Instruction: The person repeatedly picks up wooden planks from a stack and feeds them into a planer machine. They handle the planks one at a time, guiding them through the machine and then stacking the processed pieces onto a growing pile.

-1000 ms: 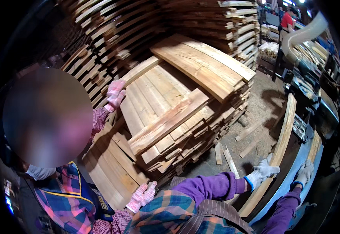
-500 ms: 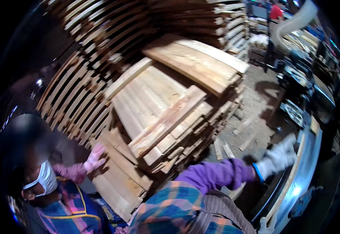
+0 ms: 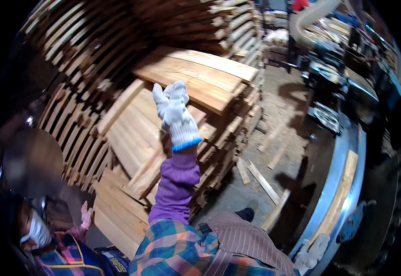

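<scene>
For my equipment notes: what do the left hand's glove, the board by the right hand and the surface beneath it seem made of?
Glove: knitted fabric, perhaps cotton; fine ribbing shows above its blue edge.
Board: wood, seemingly unfinished; pale brown and mottled, without gloss.
Surface: probably bare, smooth metal; blue-grey with bright reflections.

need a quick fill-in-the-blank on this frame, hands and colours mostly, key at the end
1. The left hand, out over the stacked boards, wears a white glove with a ____ hem.
2. The sleeve on that arm is ____ in colour.
3. The right hand is at the ____ end of the single board on the metal bed, not the far end.
4. The co-worker's glove is ____.

Missing words: blue; purple; near; pink.
</scene>
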`<state>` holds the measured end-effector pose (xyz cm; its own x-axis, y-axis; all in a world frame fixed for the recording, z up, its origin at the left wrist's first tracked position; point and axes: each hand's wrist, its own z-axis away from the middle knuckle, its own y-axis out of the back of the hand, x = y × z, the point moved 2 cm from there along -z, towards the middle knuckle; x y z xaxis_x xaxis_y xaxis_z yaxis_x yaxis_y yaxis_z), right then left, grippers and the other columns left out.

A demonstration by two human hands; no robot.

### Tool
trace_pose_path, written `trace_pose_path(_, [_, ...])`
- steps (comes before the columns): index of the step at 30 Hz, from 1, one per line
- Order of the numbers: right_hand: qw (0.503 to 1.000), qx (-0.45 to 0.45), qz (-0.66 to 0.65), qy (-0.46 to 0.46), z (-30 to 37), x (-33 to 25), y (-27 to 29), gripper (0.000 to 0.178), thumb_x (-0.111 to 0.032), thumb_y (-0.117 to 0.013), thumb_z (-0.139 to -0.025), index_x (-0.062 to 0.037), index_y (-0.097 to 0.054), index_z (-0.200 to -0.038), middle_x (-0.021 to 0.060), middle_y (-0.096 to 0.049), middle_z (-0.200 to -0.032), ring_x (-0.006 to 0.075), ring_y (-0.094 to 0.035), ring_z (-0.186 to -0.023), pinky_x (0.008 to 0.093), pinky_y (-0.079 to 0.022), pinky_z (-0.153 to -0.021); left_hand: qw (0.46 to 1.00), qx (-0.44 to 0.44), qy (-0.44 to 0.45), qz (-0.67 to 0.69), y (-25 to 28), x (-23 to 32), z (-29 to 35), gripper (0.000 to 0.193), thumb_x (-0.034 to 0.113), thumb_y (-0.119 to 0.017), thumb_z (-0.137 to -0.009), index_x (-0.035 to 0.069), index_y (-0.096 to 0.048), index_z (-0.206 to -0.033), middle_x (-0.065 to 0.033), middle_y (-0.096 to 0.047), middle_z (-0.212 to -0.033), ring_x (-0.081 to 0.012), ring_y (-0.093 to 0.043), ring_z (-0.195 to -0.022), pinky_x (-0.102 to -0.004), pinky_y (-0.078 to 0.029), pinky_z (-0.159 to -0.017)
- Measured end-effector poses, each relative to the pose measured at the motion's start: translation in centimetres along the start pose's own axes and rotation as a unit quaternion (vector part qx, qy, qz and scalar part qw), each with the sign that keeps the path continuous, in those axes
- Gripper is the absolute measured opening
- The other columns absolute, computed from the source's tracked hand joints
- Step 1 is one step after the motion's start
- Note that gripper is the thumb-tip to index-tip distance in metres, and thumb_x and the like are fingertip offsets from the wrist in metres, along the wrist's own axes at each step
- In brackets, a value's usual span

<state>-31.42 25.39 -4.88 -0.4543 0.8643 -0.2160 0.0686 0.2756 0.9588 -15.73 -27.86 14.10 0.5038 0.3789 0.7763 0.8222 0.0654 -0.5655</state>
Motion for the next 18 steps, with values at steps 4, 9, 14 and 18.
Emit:
trace_pose_path(4, [0.985,0.050,0.107,0.126,-8.6,-0.2,-3.0,0.047,-0.011,-0.062,-0.090,0.0032,-0.055,-0.134,0.0216,-0.051,-0.141,0.0382,-0.040,-0.136,0.0445,-0.030,-0.117,0.993,0.079,0.032,-0.080,5.2,-4.1,-10.8,0.058,0.021,-0.070,-0.085,-0.007,-0.050,-0.132,-0.0186,-0.065,-0.118,-0.0212,-0.062,-0.091,-0.0356,-0.052,-0.083])
trace_pose_path(9, [0.988,0.054,0.055,0.135,-22.8,2.1,-8.1,0.038,-0.015,-0.058,-0.095,0.0008,-0.060,-0.129,0.0190,-0.055,-0.138,0.0335,-0.045,-0.134,0.0406,-0.032,-0.115,0.983,0.075,0.132,-0.098,5.9,-5.6,-13.3,0.041,0.012,-0.078,-0.079,-0.002,-0.066,-0.116,-0.0121,-0.065,-0.119,-0.0242,-0.057,-0.114,-0.0421,-0.042,-0.103])
trace_pose_path(14, [0.985,0.052,0.073,0.148,-37.9,4.2,-14.3,0.039,-0.022,-0.057,-0.097,-0.0005,-0.060,-0.129,0.0160,-0.057,-0.136,0.0300,-0.048,-0.130,0.0373,-0.035,-0.112,0.966,0.019,0.258,-0.026,3.4,-3.1,-10.9,0.026,0.012,-0.069,-0.084,0.007,-0.071,-0.109,-0.0047,-0.067,-0.120,-0.0220,-0.057,-0.116,-0.0399,-0.039,-0.106])
trace_pose_path(18, [0.982,-0.023,0.051,0.179,-43.9,1.2,-13.5,0.042,-0.027,-0.056,-0.098,0.0000,-0.058,-0.131,0.0172,-0.058,-0.136,0.0287,-0.051,-0.127,0.0348,-0.038,-0.108,0.997,-0.073,-0.003,0.028,3.9,-2.4,-8.4,0.025,0.017,-0.050,-0.092,0.002,-0.069,-0.096,-0.0144,-0.069,-0.104,-0.0227,-0.061,-0.105,-0.0296,-0.041,-0.101])
